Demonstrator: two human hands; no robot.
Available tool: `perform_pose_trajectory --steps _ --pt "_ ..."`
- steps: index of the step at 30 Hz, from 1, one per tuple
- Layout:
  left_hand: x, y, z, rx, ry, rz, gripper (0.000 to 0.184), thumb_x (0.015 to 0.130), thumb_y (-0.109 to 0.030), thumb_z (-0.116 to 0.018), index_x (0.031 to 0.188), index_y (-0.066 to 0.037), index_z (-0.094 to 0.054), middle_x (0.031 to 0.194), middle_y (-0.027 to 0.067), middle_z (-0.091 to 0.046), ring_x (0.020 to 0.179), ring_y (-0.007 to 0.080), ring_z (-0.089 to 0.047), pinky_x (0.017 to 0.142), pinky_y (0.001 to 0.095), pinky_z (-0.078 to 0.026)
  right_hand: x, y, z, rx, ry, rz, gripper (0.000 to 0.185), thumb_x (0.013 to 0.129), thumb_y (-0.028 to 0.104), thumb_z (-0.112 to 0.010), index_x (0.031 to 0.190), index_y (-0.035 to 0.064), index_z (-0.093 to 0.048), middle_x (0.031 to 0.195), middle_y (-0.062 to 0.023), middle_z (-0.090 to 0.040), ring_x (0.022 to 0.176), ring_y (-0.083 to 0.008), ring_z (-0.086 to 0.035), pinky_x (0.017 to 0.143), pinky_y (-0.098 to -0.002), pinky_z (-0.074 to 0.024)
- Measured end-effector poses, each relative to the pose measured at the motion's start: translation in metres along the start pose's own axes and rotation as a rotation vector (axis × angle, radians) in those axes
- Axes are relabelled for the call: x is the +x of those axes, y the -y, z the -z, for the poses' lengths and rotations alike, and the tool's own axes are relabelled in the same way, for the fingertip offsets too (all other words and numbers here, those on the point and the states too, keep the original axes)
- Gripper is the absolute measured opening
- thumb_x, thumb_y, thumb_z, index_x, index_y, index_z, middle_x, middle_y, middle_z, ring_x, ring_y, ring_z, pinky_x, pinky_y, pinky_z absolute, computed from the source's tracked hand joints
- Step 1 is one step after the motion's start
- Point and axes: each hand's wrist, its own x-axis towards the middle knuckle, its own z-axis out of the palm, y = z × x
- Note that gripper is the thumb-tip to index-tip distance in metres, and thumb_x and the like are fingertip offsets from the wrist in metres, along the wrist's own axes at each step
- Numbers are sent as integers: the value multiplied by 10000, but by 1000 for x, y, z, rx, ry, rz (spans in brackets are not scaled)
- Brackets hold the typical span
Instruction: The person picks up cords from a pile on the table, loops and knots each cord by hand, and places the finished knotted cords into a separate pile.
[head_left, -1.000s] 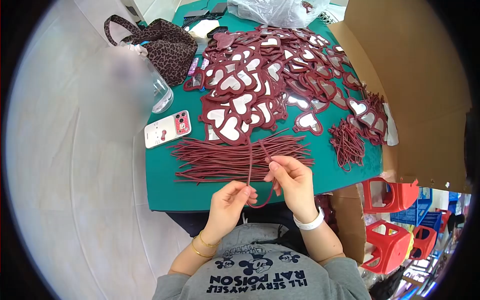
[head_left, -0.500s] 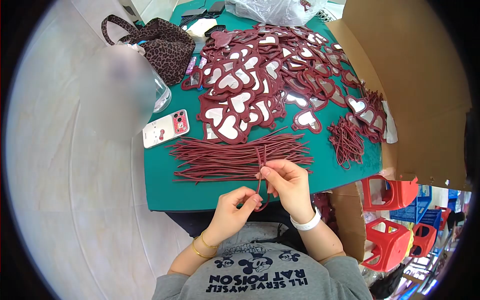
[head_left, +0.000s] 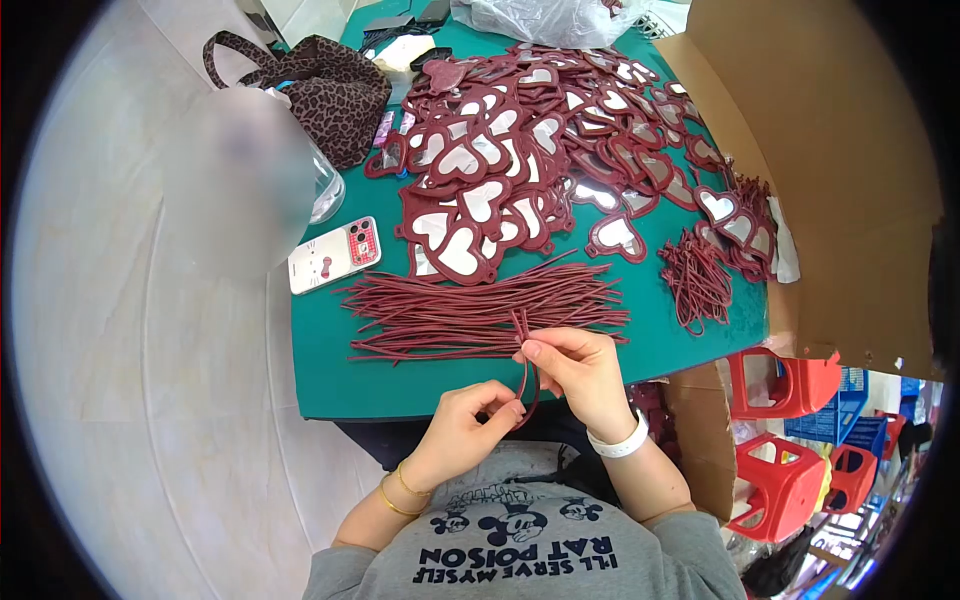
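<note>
On the left side of the green desk: one clear container, partly blurred; one phone in a pale case; one leopard-print bag.

Centre-left: one bank of loose cords, dark red, too many and overlapped to count, long axis running left to right, just beyond both hands; the right hand is the nearer.

Left hand, two bracelets at its wrist: grip pinched on the lower bend of one held cord. This cord, doubled into a loop, lies between the hands, long axis pointing away from the body, its two ends up towards the bank.

Centre: one heap of heart-shaped pieces, dozens, exact number hidden by overlap.

Right hand, one white band: thumb and finger closed on the same cord, near its ends.

Right: one cluster of looped cords, count unreadable; one cardboard sheet or box side; beyond the desk, at least three red stools.
</note>
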Motion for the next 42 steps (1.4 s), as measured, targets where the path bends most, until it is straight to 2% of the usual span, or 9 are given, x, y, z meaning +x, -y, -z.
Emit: perform_pose_trajectory --steps 6,9,13,28,31,33,36,39,42 --pt "7 -24 16 45 -93 -93 171 961 -53 -637 1095 45 -680 1010 94 -722 896 136 -677 825 271 -545 -6 3 3 -67 57 26 166 919 84 -723 1057 -8 -734 889 -45 -738 734 -57 -628 616 -197 -485" --pt "16 -45 27 -217 -281 -172 235 943 -69 -673 1157 23 -698 995 93 -726 877 113 -665 780 252 -537 -9 9 2 -102 104 51 165 917 73 -721 1057 -15 -731 897 -50 -737 767 -67 -641 655 -205 -504" --pt "29 -43 26 -200 -136 -230 201 941 -53 -673 1116 38 -714 1044 109 -723 923 139 -663 810 263 -532 -11 13 1 -112 139 85 166 915 57 -718 1059 -26 -727 908 -54 -733 803 -78 -650 708 -219 -525" --pt "32 -41 22 -134 -123 -232 159 919 -84 -710 1030 24 -748 1017 108 -728 940 148 -648 812 282 -514 -12 17 9 -243 179 138 127 903 21 -706 1006 -45 -740 874 -70 -711 798 -122 -659 721 -247 -531" --pt "33 -37 19 -116 -151 -264 154 917 -53 -701 1044 25 -741 1022 110 -722 957 153 -647 831 288 -519 -10 9 11 -425 117 317 155 906 93 -731 1014 -17 -742 861 -69 -711 837 -130 -645 786 -274 -516" --pt "33 -33 14 -129 -206 -321 178 914 14 -680 1086 32 -723 1043 114 -707 990 167 -649 877 300 -532 -11 8 7 -310 115 226 147 906 109 -731 998 -5 -744 853 -63 -711 841 -139 -638 796 -288 -506" --pt "31 -33 3 -226 -259 -324 186 923 -14 -680 1102 23 -718 1045 113 -706 980 163 -650 865 292 -527 -12 10 4 -76 109 46 136 906 141 -732 967 20 -749 835 -52 -712 849 -158 -623 816 -314 -486" --pt "25 -43 7 -306 -266 -278 199 922 -43 -688 1111 13 -717 1037 114 -707 966 163 -654 843 288 -525 -4 21 14 -508 204 382 94 906 110 -716 916 19 -741 798 -29 -674 832 -156 -594 773 -323 -473" --pt "19 -67 26 -372 -231 -188 216 911 -73 -703 1113 3 -719 1020 117 -710 948 166 -661 810 290 -526 0 46 23 -661 265 417 87 885 132 -732 890 47 -746 786 -15 -667 824 -165 -584 792 -339 -442"
